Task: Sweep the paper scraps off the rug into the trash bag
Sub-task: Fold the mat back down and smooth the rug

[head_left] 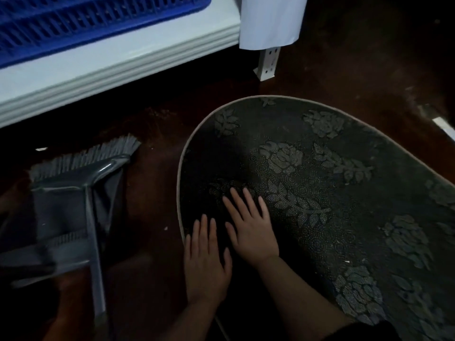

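A dark oval rug point(344, 183) with a pale border and grey flower patterns lies on the floor. My left hand point(205, 262) lies flat, fingers straight, on the rug's near left edge. My right hand point(250, 225) rests flat on the rug just right of it, fingers spread. Neither hand holds anything. A grey broom point(83, 168) lies on a grey dustpan point(61, 217) to the left of the rug, apart from both hands. A few tiny white paper scraps point(347, 262) show on the rug and on the floor point(165, 228). No trash bag is in view.
A white shelf edge point(118, 67) with a blue plastic crate point(86, 18) runs along the back left. A white sheet point(270, 20) hangs over a white metal leg point(267, 65). The floor is dark reddish brown point(152, 193). A white strip point(445, 126) lies at the right edge.
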### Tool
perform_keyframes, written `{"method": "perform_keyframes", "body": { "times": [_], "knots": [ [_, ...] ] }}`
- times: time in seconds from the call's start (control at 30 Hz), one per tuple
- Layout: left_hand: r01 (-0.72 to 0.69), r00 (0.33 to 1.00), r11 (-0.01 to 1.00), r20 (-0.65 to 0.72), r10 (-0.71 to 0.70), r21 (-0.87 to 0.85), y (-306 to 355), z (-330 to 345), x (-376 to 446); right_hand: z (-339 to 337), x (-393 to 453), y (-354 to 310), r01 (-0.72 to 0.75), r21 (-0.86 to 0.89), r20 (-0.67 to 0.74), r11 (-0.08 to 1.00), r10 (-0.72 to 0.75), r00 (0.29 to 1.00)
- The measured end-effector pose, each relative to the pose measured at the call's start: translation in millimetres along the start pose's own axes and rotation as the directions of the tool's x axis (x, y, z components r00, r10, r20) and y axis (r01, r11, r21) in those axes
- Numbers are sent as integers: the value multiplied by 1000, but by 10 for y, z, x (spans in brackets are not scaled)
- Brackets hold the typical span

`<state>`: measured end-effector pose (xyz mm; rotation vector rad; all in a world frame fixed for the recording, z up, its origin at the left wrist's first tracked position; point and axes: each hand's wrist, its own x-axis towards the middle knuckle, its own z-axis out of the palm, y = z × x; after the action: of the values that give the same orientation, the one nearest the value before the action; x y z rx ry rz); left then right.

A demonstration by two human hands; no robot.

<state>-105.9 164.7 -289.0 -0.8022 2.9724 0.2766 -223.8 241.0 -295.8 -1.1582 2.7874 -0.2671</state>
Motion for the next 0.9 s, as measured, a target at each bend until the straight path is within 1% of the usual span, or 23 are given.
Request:
{"method": "perform_keyframes", "body": {
  "times": [0.07, 0.1, 0.17, 0.23, 0.33, 0.43, 0.5, 0.67, 0.73, 0.77, 0.8, 0.83, 0.9],
  "knots": [
    [9, 1000, 1000, -7, -8, 20, -25, 20, 47, -36, 17, -26, -11, -14, 26, 1000, 12, 1000],
    [6, 1000, 1000, 5, -6, 30, -26, 26, 48, -63, -44, -50, -39, -28, 23, 999, 40, 999],
    [17, 999, 999, 38, -18, 36, -20, 17, 22, -107, -316, -139, -136, -26, 37, 990, 137, 990],
    [26, 999, 999, 45, -27, 21, 37, 1, -53, -86, -731, -220, -237, -5, 18, 971, 237, 971],
    [-9, 999, 1000, 43, 10, -21, 165, 16, -276, -21, -1175, -283, -327, -5, 21, 945, 327, 945],
    [-53, 999, 998, 10, 53, -15, 172, 83, -367, 26, -1199, -287, -332, -18, -1, 943, 332, 943],
    [-50, 999, 999, -12, 50, -9, 154, 157, -336, 78, -1191, -272, -319, -16, -6, 947, 319, 948],
    [-49, 998, 999, 31, 49, -1, 191, 136, -392, 36, -1224, -263, -335, 31, 49, 942, 334, 941],
    [-12, 999, 1000, 37, 13, -28, 241, 94, -344, -77, -1207, -224, -315, 58, 56, 947, 312, 948],
    [-30, 999, 998, 39, 32, -46, 341, 40, -297, -154, -1226, -153, -316, 65, 29, 947, 315, 949],
    [-88, 995, 995, 38, 90, -50, 458, 6, -252, -224, -1246, -67, -336, 76, -5, 939, 338, 941],
    [-180, 982, 983, 46, 182, -44, 604, -6, -207, -289, -1274, 44, -385, 89, -31, 919, 388, 921],
    [-349, 934, 937, 72, 350, -29, 909, 31, -159, -360, -1380, 322, -520, 104, -41, 848, 526, 849]
  ]
}}
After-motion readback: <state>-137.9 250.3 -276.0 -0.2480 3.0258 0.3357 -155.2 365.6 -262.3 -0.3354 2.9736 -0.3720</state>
